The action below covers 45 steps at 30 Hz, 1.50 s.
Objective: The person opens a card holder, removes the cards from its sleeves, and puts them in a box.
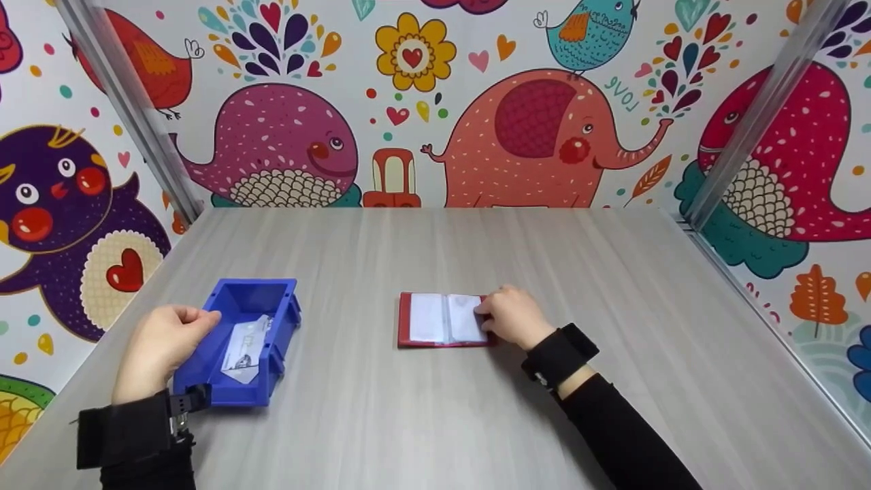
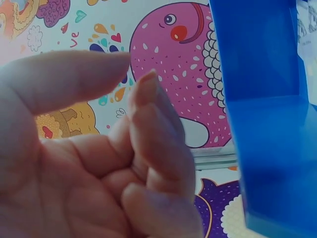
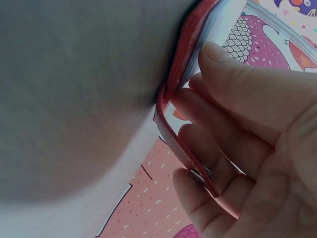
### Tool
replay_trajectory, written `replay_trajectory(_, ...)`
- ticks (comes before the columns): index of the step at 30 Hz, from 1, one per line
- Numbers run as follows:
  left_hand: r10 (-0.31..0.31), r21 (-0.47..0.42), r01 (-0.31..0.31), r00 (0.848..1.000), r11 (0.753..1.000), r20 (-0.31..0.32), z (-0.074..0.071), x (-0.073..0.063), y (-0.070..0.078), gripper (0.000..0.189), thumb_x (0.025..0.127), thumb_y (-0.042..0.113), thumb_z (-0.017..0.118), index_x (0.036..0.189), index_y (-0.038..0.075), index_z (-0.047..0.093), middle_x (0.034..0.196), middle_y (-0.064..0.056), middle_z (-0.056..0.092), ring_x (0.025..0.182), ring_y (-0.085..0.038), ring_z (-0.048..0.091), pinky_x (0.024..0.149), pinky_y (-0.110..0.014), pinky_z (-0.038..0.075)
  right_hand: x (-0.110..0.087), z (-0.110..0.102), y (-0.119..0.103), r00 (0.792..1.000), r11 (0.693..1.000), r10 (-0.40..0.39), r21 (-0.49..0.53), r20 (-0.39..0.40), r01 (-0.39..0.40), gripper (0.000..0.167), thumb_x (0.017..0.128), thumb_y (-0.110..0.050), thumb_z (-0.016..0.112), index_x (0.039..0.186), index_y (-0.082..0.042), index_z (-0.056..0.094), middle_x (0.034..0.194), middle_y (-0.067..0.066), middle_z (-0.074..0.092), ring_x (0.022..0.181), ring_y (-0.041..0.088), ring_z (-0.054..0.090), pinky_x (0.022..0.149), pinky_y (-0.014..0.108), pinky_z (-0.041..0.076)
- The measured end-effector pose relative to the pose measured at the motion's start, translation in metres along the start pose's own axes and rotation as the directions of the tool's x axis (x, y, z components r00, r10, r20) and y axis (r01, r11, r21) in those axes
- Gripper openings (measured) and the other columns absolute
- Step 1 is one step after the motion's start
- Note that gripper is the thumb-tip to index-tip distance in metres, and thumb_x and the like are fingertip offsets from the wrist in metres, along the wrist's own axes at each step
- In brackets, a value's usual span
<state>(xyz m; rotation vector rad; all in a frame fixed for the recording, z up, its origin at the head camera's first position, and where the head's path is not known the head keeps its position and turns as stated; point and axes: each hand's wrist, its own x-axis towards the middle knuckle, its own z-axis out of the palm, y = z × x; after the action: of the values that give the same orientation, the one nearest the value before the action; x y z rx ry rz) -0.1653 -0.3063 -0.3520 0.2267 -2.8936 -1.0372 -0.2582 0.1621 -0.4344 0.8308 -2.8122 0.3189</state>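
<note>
A red card holder (image 1: 404, 321) lies spread on the table, clear sleeves showing on both sides. At its right edge, my right hand (image 1: 515, 318) grips the holder, with the thumb at the sleeve edges. A red strap (image 3: 174, 141) with a metal snap hangs by the curled fingers in the right wrist view. My left hand (image 1: 160, 344) is above the left side of a blue bin (image 1: 275, 367). Its fingers are loosely bent, and nothing shows between thumb and forefinger in the left wrist view. Inside the bin lies a pale printed card (image 1: 246, 346), apparently in a clear sleeve.
The grey wood-grain table (image 1: 422, 422) carries the bin on the left and the card holder near the middle. Walls with cartoon animals (image 1: 524, 163) stand behind and on both sides. Metal posts (image 1: 129, 102) rise at the back corners.
</note>
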Motion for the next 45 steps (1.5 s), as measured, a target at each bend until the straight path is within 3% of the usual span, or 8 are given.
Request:
replay_trajectory(12,0.067,-0.037,-0.069,0.996,0.997,-0.055,0.003,-0.009,0.017,0.042,0.098,0.026,0.058,0.111,-0.014,0.063,0.106,-0.026,0.065,0.091,-0.031,0.055,0.074,-0.038,0.041,0.000,0.000,0.000,1.000,1.000,-0.009,0.006,-0.005,0.009,0.021,0.075,-0.003,0.083,0.096,-0.007,0.080,0.083,0.006,0.072,0.077,0.028,0.058,0.071,0.043,0.049)
replay_trajectory(21,0.127,-0.113,-0.133,0.990,0.985,-0.060,0.008,-0.017,0.042,0.034,0.097,0.025,0.061,0.110,-0.006,0.066,0.099,-0.013,0.065,0.087,-0.022,0.053,0.073,-0.028,0.041,-0.001,0.002,0.002,0.997,0.999,-0.049,-0.023,-0.053,0.047,0.022,0.072,-0.003,0.084,0.093,-0.008,0.080,0.083,0.005,0.073,0.075,0.027,0.058,0.066,0.041,0.049)
replay_trajectory(31,0.189,-0.135,-0.198,0.979,0.971,-0.077,0.014,-0.023,0.067,0.028,0.096,0.022,0.062,0.106,-0.003,0.067,0.096,-0.011,0.065,0.085,-0.021,0.053,0.073,-0.027,0.041,-0.002,0.001,0.000,0.999,0.999,-0.031,-0.018,-0.039,0.031,0.020,0.074,-0.002,0.083,0.093,-0.007,0.080,0.082,0.006,0.072,0.074,0.027,0.057,0.066,0.041,0.048)
replay_trajectory(36,0.242,-0.135,-0.253,0.966,0.958,-0.091,0.022,-0.022,0.080,0.022,0.095,0.017,0.063,0.102,-0.002,0.069,0.093,-0.010,0.066,0.083,-0.020,0.054,0.073,-0.029,0.042,-0.001,0.001,0.000,1.000,1.000,-0.017,-0.006,-0.019,0.017,0.018,0.076,-0.003,0.082,0.094,-0.006,0.079,0.083,0.007,0.072,0.074,0.026,0.056,0.067,0.041,0.048)
replay_trajectory(45,0.293,-0.151,-0.297,0.955,0.943,-0.051,0.044,-0.019,0.101,0.020,0.094,0.016,0.063,0.102,-0.001,0.070,0.088,-0.007,0.065,0.073,-0.018,0.054,0.067,-0.032,0.044,0.000,0.001,0.000,1.000,1.000,-0.016,0.000,-0.017,0.016,0.018,0.076,-0.003,0.083,0.093,-0.007,0.079,0.082,0.006,0.072,0.074,0.026,0.055,0.068,0.041,0.047)
